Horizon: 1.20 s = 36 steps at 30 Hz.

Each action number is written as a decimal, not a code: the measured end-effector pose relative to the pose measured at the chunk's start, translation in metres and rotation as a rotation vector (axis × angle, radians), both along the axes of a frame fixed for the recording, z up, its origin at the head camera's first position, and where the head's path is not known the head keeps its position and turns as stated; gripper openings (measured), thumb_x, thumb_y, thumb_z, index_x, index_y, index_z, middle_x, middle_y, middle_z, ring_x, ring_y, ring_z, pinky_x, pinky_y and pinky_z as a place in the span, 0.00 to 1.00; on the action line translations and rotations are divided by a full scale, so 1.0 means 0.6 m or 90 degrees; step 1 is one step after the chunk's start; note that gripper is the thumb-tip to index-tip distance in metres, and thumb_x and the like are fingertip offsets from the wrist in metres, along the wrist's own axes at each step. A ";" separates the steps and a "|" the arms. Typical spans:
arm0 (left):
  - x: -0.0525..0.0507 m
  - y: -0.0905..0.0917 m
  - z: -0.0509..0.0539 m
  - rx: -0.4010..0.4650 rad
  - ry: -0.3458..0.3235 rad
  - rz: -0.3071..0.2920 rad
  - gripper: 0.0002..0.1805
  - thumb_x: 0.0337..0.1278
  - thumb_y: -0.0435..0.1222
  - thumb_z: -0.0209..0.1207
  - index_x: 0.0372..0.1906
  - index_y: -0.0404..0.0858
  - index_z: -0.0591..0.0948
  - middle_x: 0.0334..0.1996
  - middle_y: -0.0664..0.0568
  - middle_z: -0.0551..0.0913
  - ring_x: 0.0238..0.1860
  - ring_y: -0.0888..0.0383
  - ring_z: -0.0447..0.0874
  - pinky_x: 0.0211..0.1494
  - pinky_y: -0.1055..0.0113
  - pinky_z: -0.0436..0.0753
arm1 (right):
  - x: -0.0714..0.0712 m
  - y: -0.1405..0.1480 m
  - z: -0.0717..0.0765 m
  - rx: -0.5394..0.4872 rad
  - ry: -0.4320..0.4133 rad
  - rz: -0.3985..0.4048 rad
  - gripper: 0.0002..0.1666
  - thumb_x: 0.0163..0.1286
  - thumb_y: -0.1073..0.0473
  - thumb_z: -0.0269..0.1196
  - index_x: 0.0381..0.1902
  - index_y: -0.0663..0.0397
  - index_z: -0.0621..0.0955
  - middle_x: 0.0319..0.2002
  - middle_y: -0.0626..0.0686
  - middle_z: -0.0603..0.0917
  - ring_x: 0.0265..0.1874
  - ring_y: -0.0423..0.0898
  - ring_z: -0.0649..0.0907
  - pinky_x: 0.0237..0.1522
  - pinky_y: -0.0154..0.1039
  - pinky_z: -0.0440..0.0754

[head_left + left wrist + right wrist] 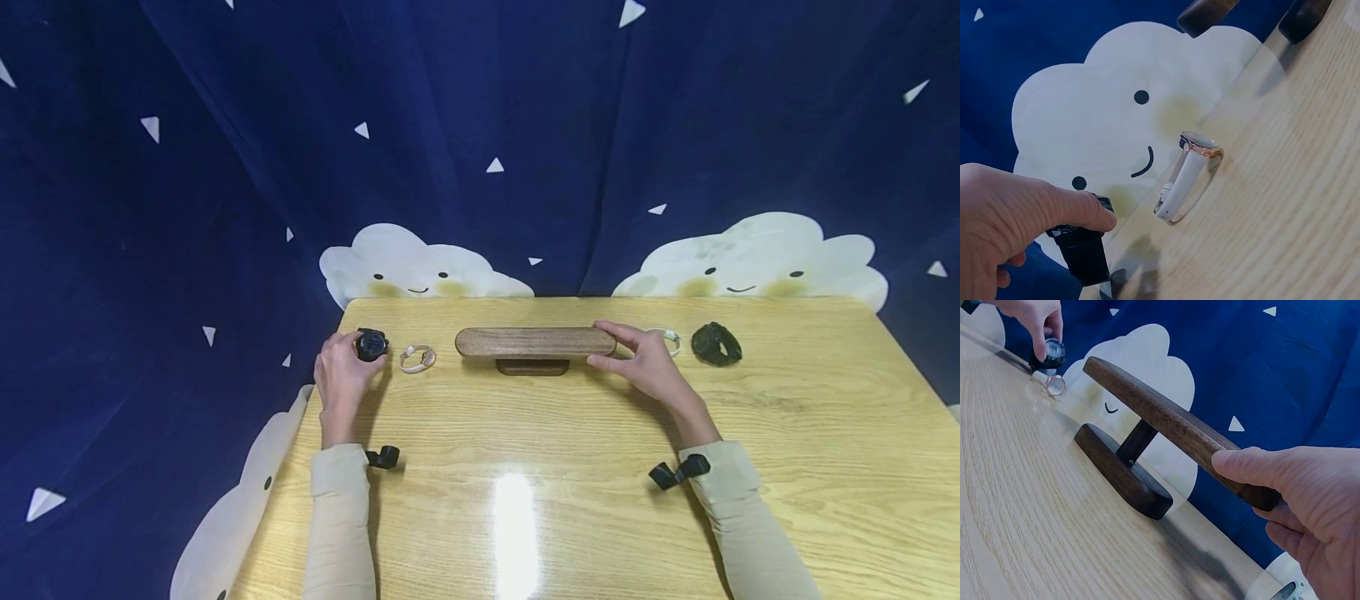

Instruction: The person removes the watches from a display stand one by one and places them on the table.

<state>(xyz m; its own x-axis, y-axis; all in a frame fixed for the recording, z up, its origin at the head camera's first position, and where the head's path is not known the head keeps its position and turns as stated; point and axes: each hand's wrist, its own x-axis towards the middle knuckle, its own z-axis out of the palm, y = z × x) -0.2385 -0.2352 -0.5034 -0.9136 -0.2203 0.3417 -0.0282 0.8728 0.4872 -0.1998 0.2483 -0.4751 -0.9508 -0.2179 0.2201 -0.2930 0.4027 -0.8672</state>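
My left hand pinches a black wristwatch between thumb and fingers at the table's far left. In the left wrist view the black strap hangs below my thumb. Just right of it lies a white-strapped watch with a rose-gold case, its band closed in a loop. A dark wooden T-shaped watch stand stands upright on its base, with nothing on its bar. My right hand grips the right end of that bar, thumb on the near side in the right wrist view.
Beyond my right hand lie another white-strapped watch, partly hidden, and a dark watch with a looped band. The light wooden table ends at a navy curtain with clouds and triangles.
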 end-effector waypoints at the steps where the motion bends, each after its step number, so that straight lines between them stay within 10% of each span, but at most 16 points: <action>1: 0.000 0.000 -0.001 -0.001 -0.003 0.000 0.32 0.42 0.42 0.80 0.56 0.33 0.86 0.46 0.38 0.84 0.51 0.35 0.83 0.52 0.40 0.82 | 0.000 0.000 0.000 0.001 0.002 0.000 0.34 0.63 0.66 0.76 0.66 0.69 0.79 0.63 0.69 0.81 0.69 0.66 0.76 0.71 0.62 0.70; 19: -0.009 0.008 -0.018 -0.054 -0.004 -0.001 0.33 0.41 0.39 0.80 0.58 0.33 0.85 0.46 0.37 0.84 0.53 0.37 0.81 0.59 0.43 0.76 | -0.032 0.021 -0.062 0.007 0.006 -0.012 0.37 0.63 0.61 0.78 0.68 0.64 0.79 0.65 0.64 0.81 0.70 0.62 0.76 0.73 0.60 0.70; 36: -0.008 0.016 -0.027 -0.082 0.020 -0.017 0.30 0.40 0.34 0.80 0.55 0.34 0.86 0.43 0.38 0.83 0.51 0.38 0.80 0.54 0.44 0.77 | -0.032 0.021 -0.063 0.005 0.023 -0.009 0.37 0.62 0.63 0.78 0.68 0.65 0.79 0.64 0.66 0.82 0.68 0.63 0.77 0.71 0.59 0.71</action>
